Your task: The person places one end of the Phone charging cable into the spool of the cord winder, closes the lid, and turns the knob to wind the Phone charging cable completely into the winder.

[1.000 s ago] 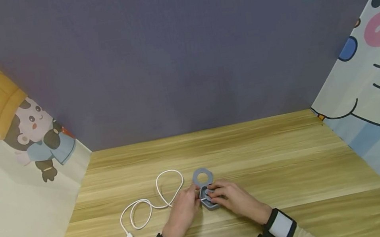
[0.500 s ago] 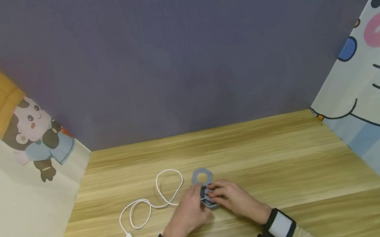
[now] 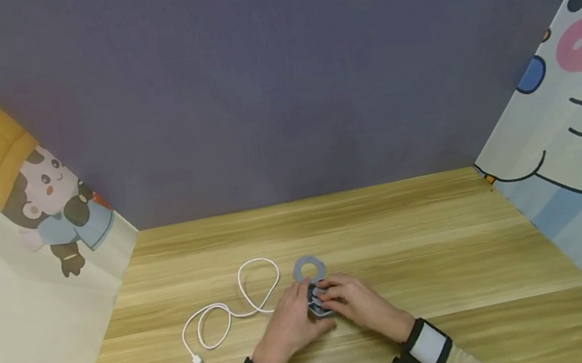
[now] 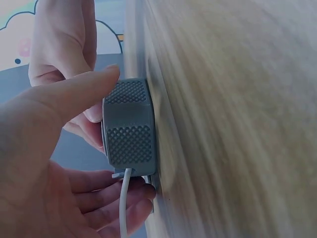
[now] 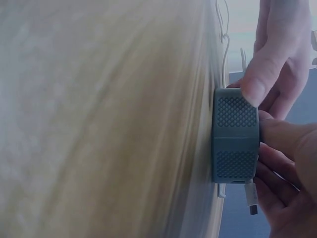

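A grey-blue cable winder case (image 3: 320, 312) stands on the table between both hands, its knobbly side (image 4: 130, 124) visible in the wrist views. My left hand (image 3: 290, 325) grips it from the left, thumb at the near edge and fingers around the far side. With curled fingertips, my right hand (image 3: 362, 304) holds the round middle part inside the case. A white USB cable (image 3: 257, 260) enters the case on the left; its small connector (image 5: 252, 196) pokes out on the right. The case's flat ring lid (image 3: 298, 271) lies swung out beyond it.
The cable lies in loose loops on the wooden table (image 3: 443, 247), ending in a USB plug (image 3: 199, 362) at the left. A dark panel (image 3: 278, 85) rises behind the table, with cartoon-printed sheets on both sides.
My left hand has slid right over the case, its thumb moving round to the near edge. The right hand has stayed nearly still on the middle part.
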{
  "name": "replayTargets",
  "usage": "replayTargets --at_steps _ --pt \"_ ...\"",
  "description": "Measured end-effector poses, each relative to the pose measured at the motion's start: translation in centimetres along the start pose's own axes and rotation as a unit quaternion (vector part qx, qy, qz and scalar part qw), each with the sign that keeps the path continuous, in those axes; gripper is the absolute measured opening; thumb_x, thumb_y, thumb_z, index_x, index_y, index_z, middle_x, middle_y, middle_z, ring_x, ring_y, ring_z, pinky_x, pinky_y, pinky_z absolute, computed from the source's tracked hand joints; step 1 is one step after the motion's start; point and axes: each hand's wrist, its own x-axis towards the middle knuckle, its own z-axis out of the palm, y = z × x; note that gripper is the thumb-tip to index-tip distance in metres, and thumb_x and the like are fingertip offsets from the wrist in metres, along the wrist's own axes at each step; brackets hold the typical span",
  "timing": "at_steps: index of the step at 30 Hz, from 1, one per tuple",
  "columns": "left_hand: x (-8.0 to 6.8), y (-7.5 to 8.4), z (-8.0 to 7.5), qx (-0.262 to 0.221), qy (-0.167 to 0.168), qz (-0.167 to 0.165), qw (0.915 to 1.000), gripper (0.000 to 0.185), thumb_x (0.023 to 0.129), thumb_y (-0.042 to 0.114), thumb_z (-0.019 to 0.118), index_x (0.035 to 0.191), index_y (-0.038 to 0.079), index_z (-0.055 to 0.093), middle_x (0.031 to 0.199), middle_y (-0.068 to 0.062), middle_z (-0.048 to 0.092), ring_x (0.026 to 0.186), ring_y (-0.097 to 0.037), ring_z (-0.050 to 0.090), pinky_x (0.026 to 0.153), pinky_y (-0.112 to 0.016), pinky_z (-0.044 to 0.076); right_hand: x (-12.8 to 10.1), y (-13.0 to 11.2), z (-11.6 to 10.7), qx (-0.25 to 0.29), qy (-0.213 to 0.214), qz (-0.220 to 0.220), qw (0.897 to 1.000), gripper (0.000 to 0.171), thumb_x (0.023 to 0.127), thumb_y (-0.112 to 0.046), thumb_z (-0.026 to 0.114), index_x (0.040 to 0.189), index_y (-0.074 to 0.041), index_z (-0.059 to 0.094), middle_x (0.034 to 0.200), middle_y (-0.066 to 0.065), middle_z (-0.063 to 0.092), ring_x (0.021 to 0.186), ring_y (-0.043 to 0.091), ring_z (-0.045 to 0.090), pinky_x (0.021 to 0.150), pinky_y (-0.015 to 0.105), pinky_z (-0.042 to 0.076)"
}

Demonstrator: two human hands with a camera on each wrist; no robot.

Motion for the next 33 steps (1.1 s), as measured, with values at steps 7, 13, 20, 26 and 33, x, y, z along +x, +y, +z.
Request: replayTargets --at_steps 7,13,20,26,33 --pt "0.3 -0.1 0.0 0.021 0.020 0.006 0.9996 0.078 0.084 0.041 0.085 0.137 -0.009 0.056 0.131 -0.024 0.064 0.123 -0.036 0.062 0.107 -0.049 0.050 0.1 -0.1 0.0 0.000 -0.008 0.000 1.000 0.018 0.090 -0.015 0.079 0.106 -0.009 0.081 0.125 0.008 0.071 0.116 0.025 0.067 0.098 0.037 0.058" --pt "0.6 0.0 -0.1 0.051 0.020 0.010 0.9984 0.076 0.082 0.042 0.087 0.133 -0.008 0.059 0.124 -0.020 0.067 0.118 -0.032 0.064 0.104 -0.045 0.052 0.5 0.1 -0.6 0.026 -0.015 0.004 1.000 0.015 0.094 -0.016 0.075 0.107 -0.009 0.080 0.124 0.009 0.071 0.115 0.027 0.068 0.097 0.042 0.058" --pt "0.7 0.1 -0.2 0.064 0.015 0.011 0.9978 0.077 0.082 0.042 0.087 0.134 -0.008 0.059 0.126 -0.021 0.067 0.119 -0.033 0.063 0.106 -0.045 0.051 1.8 0.7 -0.9 0.051 -0.003 0.024 0.998 0.019 0.100 -0.016 0.068 0.115 -0.007 0.076 0.124 0.010 0.070 0.118 0.028 0.066 0.102 0.046 0.055" --pt "0.7 0.1 -0.2 0.056 0.003 0.002 0.9984 0.080 0.083 0.042 0.086 0.138 -0.007 0.056 0.135 -0.024 0.063 0.126 -0.036 0.060 0.110 -0.048 0.048 3.4 1.3 -0.7 0.021 -0.001 0.050 0.999 0.028 0.102 -0.020 0.066 0.125 -0.004 0.069 0.127 0.009 0.069 0.121 0.027 0.064 0.105 0.046 0.053" --pt "0.7 0.1 -0.3 0.054 0.002 0.010 0.9985 0.080 0.082 0.041 0.086 0.139 -0.007 0.056 0.133 -0.023 0.064 0.124 -0.034 0.062 0.109 -0.047 0.050 4.9 2.0 -0.2 0.034 -0.018 0.087 0.995 0.039 0.102 -0.018 0.065 0.136 0.000 0.061 0.134 0.014 0.065 0.127 0.031 0.060 0.110 0.050 0.049"
